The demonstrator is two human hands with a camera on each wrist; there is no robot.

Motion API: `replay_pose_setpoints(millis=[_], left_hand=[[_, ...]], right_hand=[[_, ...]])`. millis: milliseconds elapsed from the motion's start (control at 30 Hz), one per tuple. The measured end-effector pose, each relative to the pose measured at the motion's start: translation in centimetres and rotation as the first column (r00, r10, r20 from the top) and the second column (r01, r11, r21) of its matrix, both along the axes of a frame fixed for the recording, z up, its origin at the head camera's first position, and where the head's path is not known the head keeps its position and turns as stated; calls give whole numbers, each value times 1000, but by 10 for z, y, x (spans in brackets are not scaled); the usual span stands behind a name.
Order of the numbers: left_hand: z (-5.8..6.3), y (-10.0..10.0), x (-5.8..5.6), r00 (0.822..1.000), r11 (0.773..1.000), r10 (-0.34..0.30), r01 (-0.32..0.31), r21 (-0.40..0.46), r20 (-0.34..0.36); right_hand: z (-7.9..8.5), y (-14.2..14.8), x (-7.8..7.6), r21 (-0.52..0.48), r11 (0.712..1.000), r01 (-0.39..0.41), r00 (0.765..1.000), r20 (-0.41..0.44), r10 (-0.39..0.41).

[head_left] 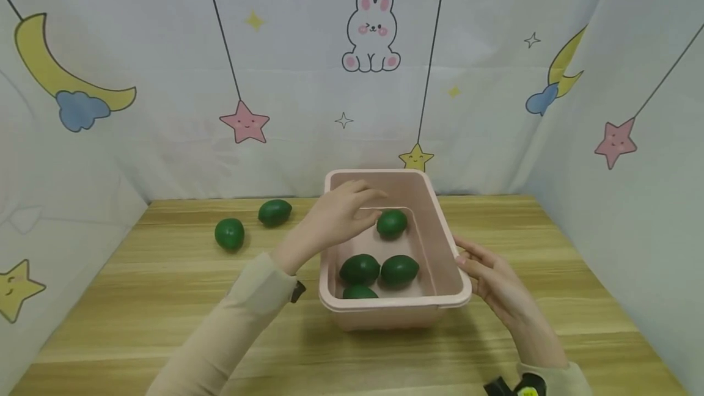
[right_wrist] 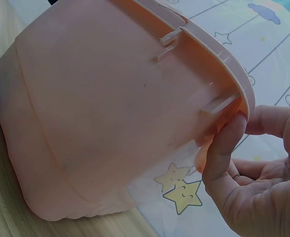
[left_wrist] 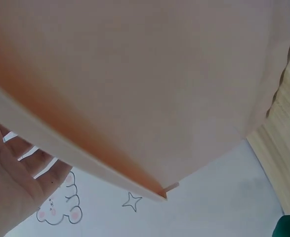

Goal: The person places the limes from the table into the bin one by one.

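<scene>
A pale pink plastic bin point(head_left: 396, 304) stands on the table with several dark green, avocado-like fruits inside. My left hand point(head_left: 352, 209) reaches over the bin's left wall. Its fingers are extended and loosely bent, holding nothing, close to the rear green fruit point(head_left: 392, 223); whether they touch it I cannot tell. In the left wrist view the left hand point(left_wrist: 21, 182) shows beyond the bin's rim. My right hand point(head_left: 503, 289) pinches the bin's right rim between thumb and fingers, as the right wrist view of this hand point(right_wrist: 258, 182) also shows.
Two more green fruits lie on the wooden table point(head_left: 165, 298) left of the bin: one nearer point(head_left: 229, 234), one farther back point(head_left: 275, 212). A white curtain point(head_left: 308, 78) with printed stars and a rabbit hangs behind and along both sides.
</scene>
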State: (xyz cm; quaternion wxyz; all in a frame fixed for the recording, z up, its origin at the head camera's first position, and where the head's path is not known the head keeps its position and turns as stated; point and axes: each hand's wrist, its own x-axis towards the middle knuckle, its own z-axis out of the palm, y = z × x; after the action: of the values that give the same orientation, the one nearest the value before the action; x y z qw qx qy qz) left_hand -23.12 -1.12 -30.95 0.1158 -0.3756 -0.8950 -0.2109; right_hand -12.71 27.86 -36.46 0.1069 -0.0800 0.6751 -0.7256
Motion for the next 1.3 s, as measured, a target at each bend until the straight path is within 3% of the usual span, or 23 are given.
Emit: replay_pose_setpoints(millis=[467,733,967,1300], left_hand=[[-11,-21,-1,997,996,70,-68,63,-42],[-15,-32,0,993,991,116,-115,68,-17],[-21,-45,-1,981,976,191,-193,99,32],[-29,-60,2,972,960,227,-232,157,55]], right_hand=[[-1,0,0,-11,1000,-13,1000,-13,13],[-1,0,0,-17,1000,-20,1000,-18,20],[-1,-1,1,-33,999,-34,999,-30,33],[-2,0,0,-17,999,-28,999,-24,28]])
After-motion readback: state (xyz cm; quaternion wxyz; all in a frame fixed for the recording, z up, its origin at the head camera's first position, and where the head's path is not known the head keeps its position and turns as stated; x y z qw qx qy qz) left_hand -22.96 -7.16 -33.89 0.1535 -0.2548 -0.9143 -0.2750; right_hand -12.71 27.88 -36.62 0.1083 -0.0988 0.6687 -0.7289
